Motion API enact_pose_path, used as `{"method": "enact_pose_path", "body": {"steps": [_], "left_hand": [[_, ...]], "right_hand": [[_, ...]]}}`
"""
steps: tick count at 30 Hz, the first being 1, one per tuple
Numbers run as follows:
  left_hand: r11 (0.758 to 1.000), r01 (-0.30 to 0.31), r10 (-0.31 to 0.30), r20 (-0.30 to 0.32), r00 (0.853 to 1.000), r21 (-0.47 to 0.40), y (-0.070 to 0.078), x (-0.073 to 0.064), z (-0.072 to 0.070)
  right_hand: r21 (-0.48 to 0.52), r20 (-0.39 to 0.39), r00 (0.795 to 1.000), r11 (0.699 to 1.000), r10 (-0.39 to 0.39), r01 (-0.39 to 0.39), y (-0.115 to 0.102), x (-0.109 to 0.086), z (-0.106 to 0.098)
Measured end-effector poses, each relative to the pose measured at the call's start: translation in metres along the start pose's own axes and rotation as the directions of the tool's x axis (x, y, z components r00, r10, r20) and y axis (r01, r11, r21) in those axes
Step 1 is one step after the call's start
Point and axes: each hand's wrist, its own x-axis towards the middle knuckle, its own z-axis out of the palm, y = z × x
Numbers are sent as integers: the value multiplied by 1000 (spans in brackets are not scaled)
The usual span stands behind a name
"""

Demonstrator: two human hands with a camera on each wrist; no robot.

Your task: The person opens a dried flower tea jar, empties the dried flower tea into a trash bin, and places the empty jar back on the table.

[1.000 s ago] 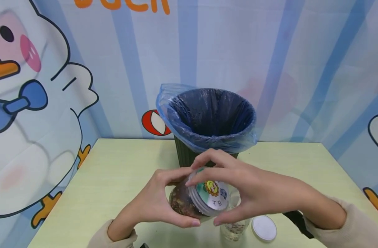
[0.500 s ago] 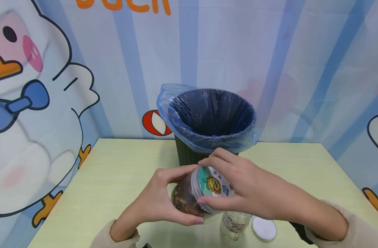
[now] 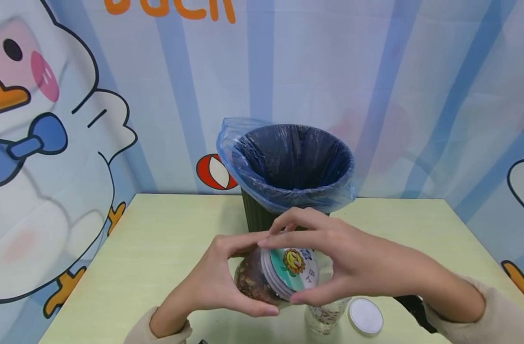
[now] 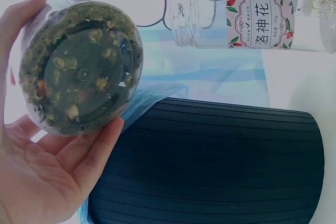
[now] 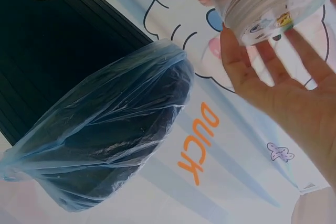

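Note:
A clear plastic jar (image 3: 254,281) of dried, mixed bits lies tilted in my left hand (image 3: 216,279), its thumb below and its fingers over the far side. The jar's bottom (image 4: 81,72), with dark and yellowish pieces behind it, faces the left wrist camera. Its screw lid (image 3: 293,268) bears a green and white sticker with a smiling sunflower. Around the rim of that lid my right hand (image 3: 352,263) spreads its fingers and thumb, gripping it from both sides. The lid sits on the jar.
Behind the hands stands a dark ribbed bin (image 3: 255,215) lined with a blue plastic bag (image 3: 283,198). A glass bottle (image 4: 260,17) with a floral label stands uncapped under the right hand. Beside it a white cap (image 3: 365,316) lies on the pale table (image 3: 171,224).
My right hand turned over the lid and then back, its fingers regripping the rim. The sunflower sticker has rotated. My left hand keeps hold of the jar in nearly the same place.

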Motion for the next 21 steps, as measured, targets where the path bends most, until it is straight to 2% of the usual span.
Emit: {"method": "enact_pose_path", "body": {"steps": [3,8,12,14,17,21], "left_hand": [[1000,-2,2,9,1000,-10,-1,-1,0],[1000,0,0,20,1000,-26,-3,-1,0],[1000,11,-10,12,1000,-25,-2,0,1],[1000,9,-9,-2,1000,-10,0,0,1],[999,13,-12,-39,999,30,5,1,2],[997,19,-12,-86,996,81,10,2,5]], "right_hand": [[16,35,998,998,-55,54,1,1,-3],[40,99,993,997,-68,64,1,1,-8],[71,92,993,996,-69,62,-1,0,-7],[43,63,997,998,-45,42,-4,0,-4],[-109,-17,998,992,56,-57,-8,0,1],[-233,-106,967,940,231,-250,-13,1,8]]}}
